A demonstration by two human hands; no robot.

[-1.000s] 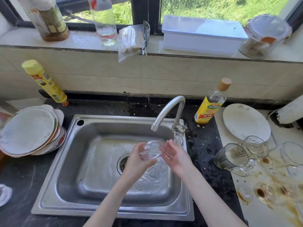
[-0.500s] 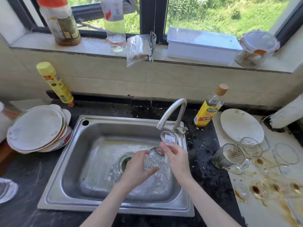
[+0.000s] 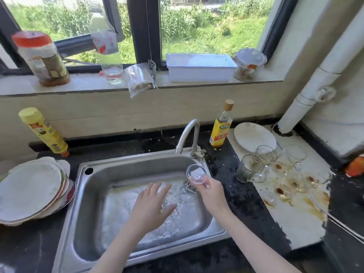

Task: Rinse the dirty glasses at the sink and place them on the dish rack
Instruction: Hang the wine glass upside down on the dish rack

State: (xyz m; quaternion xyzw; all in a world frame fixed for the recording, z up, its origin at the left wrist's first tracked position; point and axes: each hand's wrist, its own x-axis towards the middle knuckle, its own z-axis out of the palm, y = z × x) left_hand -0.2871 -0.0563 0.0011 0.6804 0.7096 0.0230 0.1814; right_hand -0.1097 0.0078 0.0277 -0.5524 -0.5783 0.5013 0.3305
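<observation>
Just under the curved metal tap (image 3: 187, 134), the right hand (image 3: 211, 192) pinches a small clear glass (image 3: 196, 173) by its base, its mouth tilted towards the camera, above the right side of the stainless steel sink (image 3: 126, 168). The left hand (image 3: 152, 205) hovers over the wet basin with fingers spread and holding nothing. Well to the right, several stained clear glasses (image 3: 266, 160) stand on the soiled white counter (image 3: 295, 223) beside a white plate (image 3: 255, 136).

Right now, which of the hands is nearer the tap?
Right. The right hand holds a small glass just below the tap; the left hand hovers open farther down over the sink.
</observation>
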